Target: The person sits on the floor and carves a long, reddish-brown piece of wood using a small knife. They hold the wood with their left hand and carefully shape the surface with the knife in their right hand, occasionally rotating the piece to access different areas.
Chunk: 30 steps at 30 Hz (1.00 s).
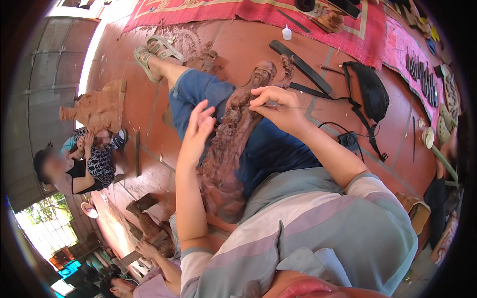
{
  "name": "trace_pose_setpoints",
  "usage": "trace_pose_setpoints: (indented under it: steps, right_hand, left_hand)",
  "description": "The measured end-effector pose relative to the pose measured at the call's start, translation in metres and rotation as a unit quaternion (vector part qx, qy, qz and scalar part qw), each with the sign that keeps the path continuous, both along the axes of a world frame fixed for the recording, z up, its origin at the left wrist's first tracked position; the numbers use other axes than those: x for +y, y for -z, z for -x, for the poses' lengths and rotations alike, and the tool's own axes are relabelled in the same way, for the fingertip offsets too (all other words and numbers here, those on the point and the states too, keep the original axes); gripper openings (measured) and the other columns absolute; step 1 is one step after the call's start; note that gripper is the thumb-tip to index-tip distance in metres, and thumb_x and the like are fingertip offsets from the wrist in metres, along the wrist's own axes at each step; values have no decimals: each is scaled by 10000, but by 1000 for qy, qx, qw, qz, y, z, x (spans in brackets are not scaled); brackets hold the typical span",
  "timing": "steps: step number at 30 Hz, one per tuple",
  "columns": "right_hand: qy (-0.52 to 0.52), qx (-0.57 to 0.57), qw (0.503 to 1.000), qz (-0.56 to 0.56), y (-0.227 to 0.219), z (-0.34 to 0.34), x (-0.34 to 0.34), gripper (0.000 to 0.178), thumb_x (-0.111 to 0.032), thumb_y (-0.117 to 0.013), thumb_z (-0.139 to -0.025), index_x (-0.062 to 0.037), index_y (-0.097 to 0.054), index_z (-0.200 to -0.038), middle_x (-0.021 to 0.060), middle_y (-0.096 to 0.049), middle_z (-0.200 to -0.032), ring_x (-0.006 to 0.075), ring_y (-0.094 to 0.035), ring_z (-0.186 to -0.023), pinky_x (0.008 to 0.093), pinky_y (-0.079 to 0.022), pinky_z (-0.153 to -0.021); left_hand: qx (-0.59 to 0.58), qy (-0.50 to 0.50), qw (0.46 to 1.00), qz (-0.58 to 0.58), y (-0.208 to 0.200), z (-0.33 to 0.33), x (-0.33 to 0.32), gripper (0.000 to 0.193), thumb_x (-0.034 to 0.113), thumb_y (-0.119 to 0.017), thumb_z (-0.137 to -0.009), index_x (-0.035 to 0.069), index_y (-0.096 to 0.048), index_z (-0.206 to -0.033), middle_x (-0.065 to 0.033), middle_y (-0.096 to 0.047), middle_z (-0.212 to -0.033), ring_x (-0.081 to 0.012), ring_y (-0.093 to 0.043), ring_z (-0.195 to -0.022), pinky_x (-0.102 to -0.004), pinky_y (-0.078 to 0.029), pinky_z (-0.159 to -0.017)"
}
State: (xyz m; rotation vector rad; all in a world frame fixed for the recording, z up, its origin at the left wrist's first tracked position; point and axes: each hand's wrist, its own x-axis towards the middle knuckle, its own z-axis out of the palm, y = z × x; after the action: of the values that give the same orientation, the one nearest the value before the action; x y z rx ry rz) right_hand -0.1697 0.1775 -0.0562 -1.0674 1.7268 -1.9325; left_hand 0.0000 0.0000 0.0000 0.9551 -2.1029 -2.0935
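Observation:
A reddish-brown carved wooden statue [223,154] of a bearded figure lies slantwise across my lap, its head pointing away from me. Above its upper part, my right hand [280,107] is closed in a pinch on a thin rod-like tool [310,108], whose exact kind is too fine to make out. My left hand [199,124] hovers at the statue's left side with fingers apart and slightly curled, nothing visible in it. Whether its fingertips touch the wood, I cannot tell.
Beyond the statue's head lies a long black strip [300,67]. A black waist bag [370,92] rests at right. Several carving tools [422,79] lie on a pink cloth. A small white bottle [286,33] stands near the red mat [213,11]. Other people sit at left beside wooden carvings.

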Motion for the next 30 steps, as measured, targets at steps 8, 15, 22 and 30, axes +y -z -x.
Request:
trace_pose_setpoints:
  steps: [8,15,22,30]
  right_hand:
    - [-51,-71,996,-12,-11,19,-7,59,57,-665,-770,17,-643,-807,100,-660,-915,186,-646,-923,271,-506,-807]
    - [-69,-108,986,-106,-23,20,-10,72,6,-699,-765,3,-633,-793,73,-671,-842,146,-640,-904,265,-502,-785]
    - [-54,-70,993,-83,-23,23,-10,82,-4,-695,-779,-5,-614,-796,60,-666,-802,102,-624,-729,225,-493,-649]
    - [-92,18,987,-133,-33,16,-10,98,39,-666,-777,-3,-612,-847,101,-674,-876,117,-630,-798,249,-505,-721]
  left_hand:
    - [-33,84,978,186,-5,-21,26,806,330,-738,-749,46,-337,-1389,-200,-493,-1275,-266,-479,-1196,-331,-351,-1007]
    - [-20,77,977,195,4,-25,28,787,325,-754,-723,65,-382,-1366,-160,-498,-1283,-245,-482,-1188,-333,-362,-1005]
    - [47,117,989,76,5,-38,15,803,217,-778,-680,86,-384,-1367,-131,-432,-1342,-222,-432,-1229,-322,-345,-1024]
    - [82,103,990,41,11,-35,10,733,262,-716,-781,90,-353,-1394,-94,-465,-1317,-202,-442,-1205,-323,-343,-1017]
